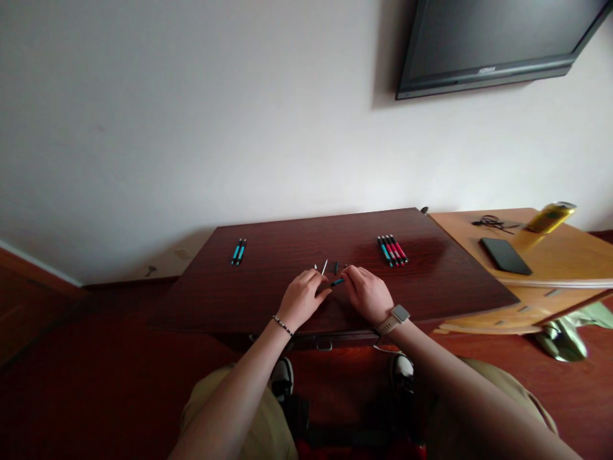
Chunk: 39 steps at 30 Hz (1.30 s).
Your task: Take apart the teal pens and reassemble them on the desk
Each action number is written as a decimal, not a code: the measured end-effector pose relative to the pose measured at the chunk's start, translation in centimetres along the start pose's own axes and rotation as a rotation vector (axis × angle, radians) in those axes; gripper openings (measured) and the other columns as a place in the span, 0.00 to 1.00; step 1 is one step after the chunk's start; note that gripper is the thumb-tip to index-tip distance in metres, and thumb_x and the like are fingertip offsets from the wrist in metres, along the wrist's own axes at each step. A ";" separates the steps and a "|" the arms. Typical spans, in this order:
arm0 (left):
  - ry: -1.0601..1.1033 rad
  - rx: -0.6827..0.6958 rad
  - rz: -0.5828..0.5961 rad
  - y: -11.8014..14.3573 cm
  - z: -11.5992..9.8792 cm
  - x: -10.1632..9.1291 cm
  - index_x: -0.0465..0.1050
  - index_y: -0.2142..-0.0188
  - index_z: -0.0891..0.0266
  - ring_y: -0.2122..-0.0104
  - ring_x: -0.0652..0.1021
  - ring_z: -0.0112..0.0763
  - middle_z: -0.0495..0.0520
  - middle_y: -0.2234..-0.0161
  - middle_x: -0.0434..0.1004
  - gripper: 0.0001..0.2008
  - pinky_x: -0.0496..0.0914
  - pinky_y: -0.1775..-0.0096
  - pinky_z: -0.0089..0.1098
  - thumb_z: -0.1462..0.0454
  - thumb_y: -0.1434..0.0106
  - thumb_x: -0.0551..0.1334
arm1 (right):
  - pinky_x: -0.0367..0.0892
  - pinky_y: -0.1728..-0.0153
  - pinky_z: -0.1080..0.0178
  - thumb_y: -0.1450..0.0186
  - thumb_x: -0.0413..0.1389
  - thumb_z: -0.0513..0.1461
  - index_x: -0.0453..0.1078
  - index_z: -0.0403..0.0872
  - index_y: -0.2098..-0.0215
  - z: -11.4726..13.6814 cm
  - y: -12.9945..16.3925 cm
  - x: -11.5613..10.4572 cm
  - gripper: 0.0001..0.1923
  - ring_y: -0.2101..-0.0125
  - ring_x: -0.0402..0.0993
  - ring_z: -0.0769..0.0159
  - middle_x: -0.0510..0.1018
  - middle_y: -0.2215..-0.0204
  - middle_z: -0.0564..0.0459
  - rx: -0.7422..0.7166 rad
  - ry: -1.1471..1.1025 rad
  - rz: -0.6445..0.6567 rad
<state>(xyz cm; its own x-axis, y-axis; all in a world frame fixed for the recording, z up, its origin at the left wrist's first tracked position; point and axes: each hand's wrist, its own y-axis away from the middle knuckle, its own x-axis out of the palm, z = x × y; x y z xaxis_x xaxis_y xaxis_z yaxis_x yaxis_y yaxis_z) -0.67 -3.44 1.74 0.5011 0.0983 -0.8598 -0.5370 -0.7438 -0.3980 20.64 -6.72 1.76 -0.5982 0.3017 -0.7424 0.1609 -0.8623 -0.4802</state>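
Observation:
My right hand point(368, 292) is closed around a blue pen barrel point(338, 282), whose dark end points left toward my other hand. My left hand point(303, 295) rests low over the table with a gap between thumb and fingers, and nothing shows in it. Just past its fingertips lies a thin white pen refill point(324, 267); whether they touch I cannot tell. A tiny pale piece sits left of the refill. Short dark pen parts point(334, 266) lie between the hands. Two blue pens point(238, 252) are side by side at the left, and a row of several blue and red pens point(393, 250) is at the right.
The dark wooden table point(278, 243) stands against a white wall. To its right, a lighter cabinet point(460, 243) bears a black phone point(505, 255), a dark cable point(493, 222) and a yellow can point(550, 217). A television point(493, 45) hangs above.

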 end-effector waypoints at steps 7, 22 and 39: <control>-0.032 0.024 0.021 -0.3 -0.2 0.3 0.76 0.57 0.57 0.54 0.79 0.39 0.54 0.57 0.79 0.02 0.74 0.49 0.40 0.63 0.29 0.65 | 0.62 0.60 0.61 0.21 0.43 0.43 0.69 0.50 0.59 -0.1 0.2 0.1 0.15 0.63 0.75 0.58 0.80 0.63 0.46 0.006 -0.024 -0.008; -0.033 0.094 0.017 -0.5 -0.4 1.1 0.74 0.57 0.59 0.56 0.77 0.39 0.54 0.58 0.78 0.03 0.74 0.51 0.39 0.64 0.26 0.61 | 0.64 0.62 0.62 0.21 0.44 0.43 0.67 0.51 0.60 -0.9 0.4 -0.3 0.13 0.65 0.77 0.58 0.79 0.66 0.49 0.023 -0.124 -0.050; 0.103 0.103 0.081 -0.5 0.0 0.3 0.77 0.59 0.60 0.56 0.78 0.38 0.54 0.59 0.79 0.03 0.73 0.52 0.37 0.66 0.28 0.63 | 0.65 0.60 0.60 0.21 0.44 0.42 0.66 0.51 0.60 -1.0 0.2 -0.2 0.12 0.64 0.76 0.58 0.78 0.65 0.49 -0.023 -0.222 0.003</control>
<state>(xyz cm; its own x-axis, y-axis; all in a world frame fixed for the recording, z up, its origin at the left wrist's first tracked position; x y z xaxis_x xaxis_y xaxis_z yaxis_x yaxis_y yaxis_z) -0.25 -3.06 1.66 0.5174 -0.0312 -0.8552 -0.6425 -0.6743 -0.3641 21.61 -6.57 1.33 -0.7554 0.2005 -0.6239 0.1789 -0.8527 -0.4907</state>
